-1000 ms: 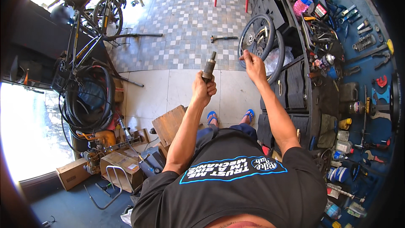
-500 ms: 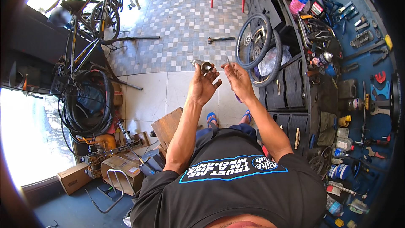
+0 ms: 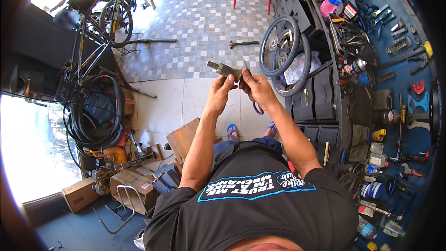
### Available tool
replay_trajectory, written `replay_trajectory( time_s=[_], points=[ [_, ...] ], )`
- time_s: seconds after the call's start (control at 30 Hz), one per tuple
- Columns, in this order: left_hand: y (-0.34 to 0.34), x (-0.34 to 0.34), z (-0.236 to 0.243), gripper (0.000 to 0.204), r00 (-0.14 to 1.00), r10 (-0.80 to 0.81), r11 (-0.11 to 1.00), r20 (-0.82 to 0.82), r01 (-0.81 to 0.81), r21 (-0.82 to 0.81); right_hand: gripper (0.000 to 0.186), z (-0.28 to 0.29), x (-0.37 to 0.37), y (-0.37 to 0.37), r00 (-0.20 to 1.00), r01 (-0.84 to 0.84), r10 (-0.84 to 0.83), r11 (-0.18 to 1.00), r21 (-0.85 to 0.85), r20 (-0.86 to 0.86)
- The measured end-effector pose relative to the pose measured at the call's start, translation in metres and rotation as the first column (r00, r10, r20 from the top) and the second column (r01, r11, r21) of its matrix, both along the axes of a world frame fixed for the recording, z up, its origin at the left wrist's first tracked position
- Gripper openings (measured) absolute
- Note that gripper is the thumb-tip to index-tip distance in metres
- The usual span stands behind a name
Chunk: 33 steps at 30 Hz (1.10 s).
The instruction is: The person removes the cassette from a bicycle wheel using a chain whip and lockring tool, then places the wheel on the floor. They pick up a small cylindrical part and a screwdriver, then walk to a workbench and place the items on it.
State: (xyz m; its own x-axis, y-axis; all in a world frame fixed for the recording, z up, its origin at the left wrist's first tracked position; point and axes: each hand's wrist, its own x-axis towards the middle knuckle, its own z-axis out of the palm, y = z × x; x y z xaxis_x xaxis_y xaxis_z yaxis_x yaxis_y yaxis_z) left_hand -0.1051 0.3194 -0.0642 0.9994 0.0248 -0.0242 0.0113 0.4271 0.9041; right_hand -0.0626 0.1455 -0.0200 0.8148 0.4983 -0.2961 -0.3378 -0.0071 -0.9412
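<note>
My left hand (image 3: 220,94) is closed round a grey metal cylindrical part (image 3: 224,69), which has a stepped narrower end pointing to the far left. Its thumb lies along the part's near side. In my right hand (image 3: 260,92) are scissors: a pointed blade (image 3: 246,66) sticks up past the thumb, and a purple finger loop (image 3: 258,108) hangs below the palm. The fingers of both hands meet at the right end of the metal part. Whether the blade touches the part is hidden by my fingers.
A hammer-like tool (image 3: 244,44) lies on the tiled floor ahead. Bicycle wheels (image 3: 278,46) lean on the dark drawer cabinet (image 3: 320,95) at right, beside a tool-covered blue bench (image 3: 395,76). Bicycles (image 3: 109,32) stand at left, with a wooden board (image 3: 183,139) and cardboard boxes (image 3: 79,196) nearer.
My hands have come together. The metal part has turned from end-on to lying sideways, its narrow end to the left, and the scissors have moved left to its right end.
</note>
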Motion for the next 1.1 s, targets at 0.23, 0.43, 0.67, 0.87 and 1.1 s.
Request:
replay_trajectory(
  time_s=[0.23,0.43,0.67,0.87,1.1],
  points=[
    [-0.009,0.0,0.022,0.044,0.995,0.086,0.967,0.05,-0.071,-0.244,0.052,-0.006,-0.012,-0.001,0.984,0.031,0.016,0.965,0.262,-0.176],
    [-0.014,-0.002,0.025,0.041,0.99,0.138,0.985,0.041,-0.133,-0.109,0.016,-0.005,-0.021,0.0,0.978,0.151,-0.177,0.966,0.212,0.11],
    [-0.019,-0.004,0.049,0.036,0.995,0.028,0.999,0.092,-0.031,0.026,0.024,-0.021,-0.018,-0.02,0.947,0.149,-0.02,0.911,0.385,-0.32],
    [-0.022,-0.003,0.049,0.034,0.996,0.059,0.997,0.073,-0.063,0.052,0.045,-0.018,-0.02,-0.02,0.989,0.138,-0.112,0.936,0.325,-0.097],
    [-0.027,0.003,0.031,0.046,0.999,0.016,0.964,0.048,-0.003,-0.265,0.043,0.001,-0.025,-0.018,0.98,0.18,-0.191,0.97,0.16,0.054]
  ],
)
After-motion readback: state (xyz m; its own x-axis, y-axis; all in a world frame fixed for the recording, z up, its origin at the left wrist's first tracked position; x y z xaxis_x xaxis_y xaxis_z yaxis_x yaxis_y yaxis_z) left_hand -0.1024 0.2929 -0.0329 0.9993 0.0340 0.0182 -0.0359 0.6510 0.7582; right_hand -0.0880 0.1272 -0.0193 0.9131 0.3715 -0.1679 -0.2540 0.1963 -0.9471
